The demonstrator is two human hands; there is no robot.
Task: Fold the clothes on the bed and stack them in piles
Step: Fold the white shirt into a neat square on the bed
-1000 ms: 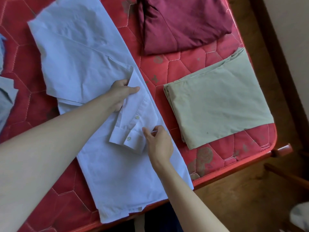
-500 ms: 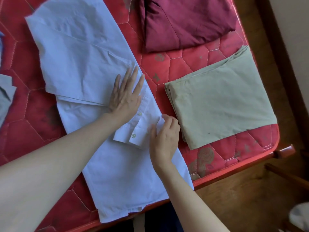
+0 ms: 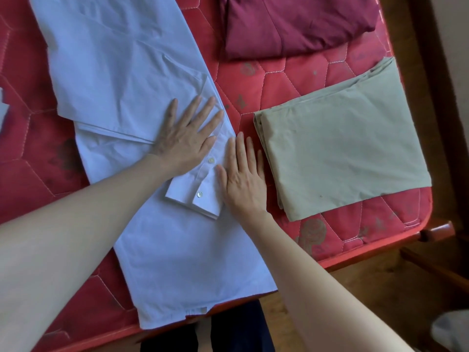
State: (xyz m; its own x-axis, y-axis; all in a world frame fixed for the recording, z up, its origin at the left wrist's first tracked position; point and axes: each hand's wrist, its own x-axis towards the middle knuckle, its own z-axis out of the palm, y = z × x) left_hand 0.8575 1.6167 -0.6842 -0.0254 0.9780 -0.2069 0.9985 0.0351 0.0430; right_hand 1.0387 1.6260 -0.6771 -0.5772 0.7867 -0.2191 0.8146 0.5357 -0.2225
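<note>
Both hands flat, nothing gripped. Left hand lies palm down on the light blue shirt, fingers straight and spread, fingertips near the shirt's right edge, palm over the folded-in sleeve. Right hand also palm down, fingers straight and close together, resting on the shirt's right edge just beside the sleeve cuff; its outer fingers sit in the narrow strip between the shirt and the beige garment. Cuff lies on top of the shirt body, two white buttons visible, layered edge pointing toward the bed's near edge. Shirt is laid out diagonally on the red quilted mattress, partly folded: one side flap turned in over the body, crease line visible under the left wrist. Its hem reaches the near mattress edge and slightly overhangs it. Folded beige garment lies right of the shirt, close but apart from it, flat rectangle near the mattress corner. Folded maroon garment sits farther up the bed, apart from the beige one, cut off by the top of the view. Sliver of grey-blue fabric at the far left edge, too little visible to identify. Wooden floor to the right of the bed.
</note>
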